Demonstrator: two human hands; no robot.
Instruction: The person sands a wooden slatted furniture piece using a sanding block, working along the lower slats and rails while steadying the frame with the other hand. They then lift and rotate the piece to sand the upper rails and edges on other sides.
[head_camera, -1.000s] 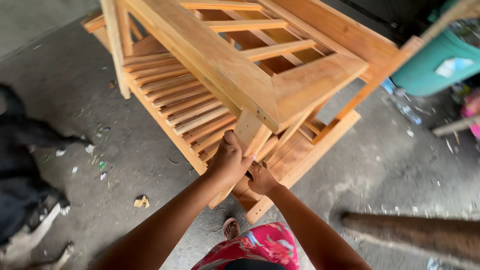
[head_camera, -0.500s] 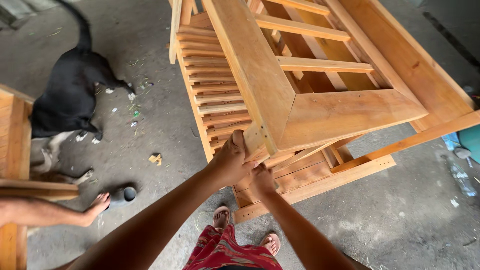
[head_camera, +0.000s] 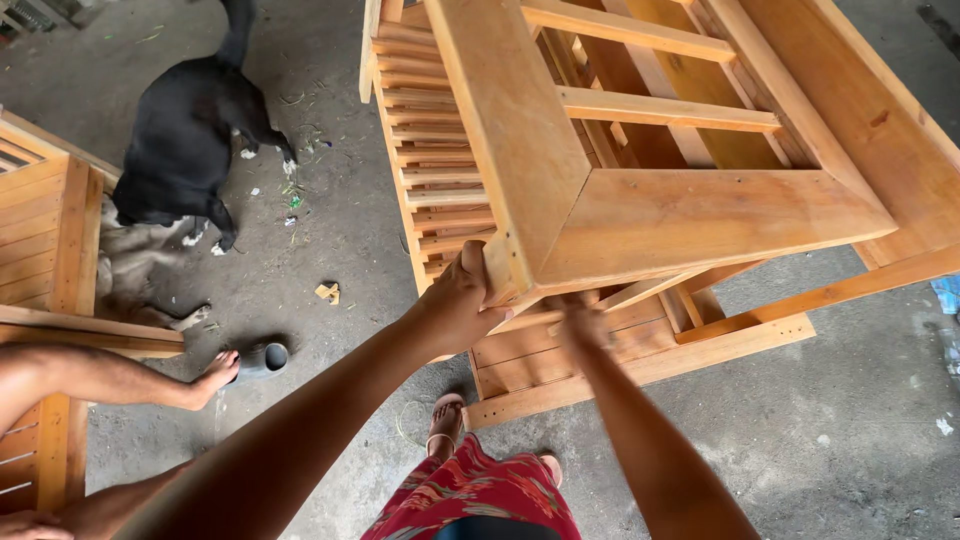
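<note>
The left hand (head_camera: 462, 300) clamps the frame's (head_camera: 700, 215) near corner; beside it the right hand (head_camera: 583, 325) blurs underneath, grip unclear. Stiff, probably heavy wood; corners offer firm purchase.

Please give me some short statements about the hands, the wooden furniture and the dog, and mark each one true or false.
1. The left hand grips a corner of the wooden frame. True.
2. The right hand holds a hammer. False: it is under the frame's edge, no tool visible.
3. A black dog stands on the floor. True.
4. The frame is painted blue. False: it is bare light wood.
</note>
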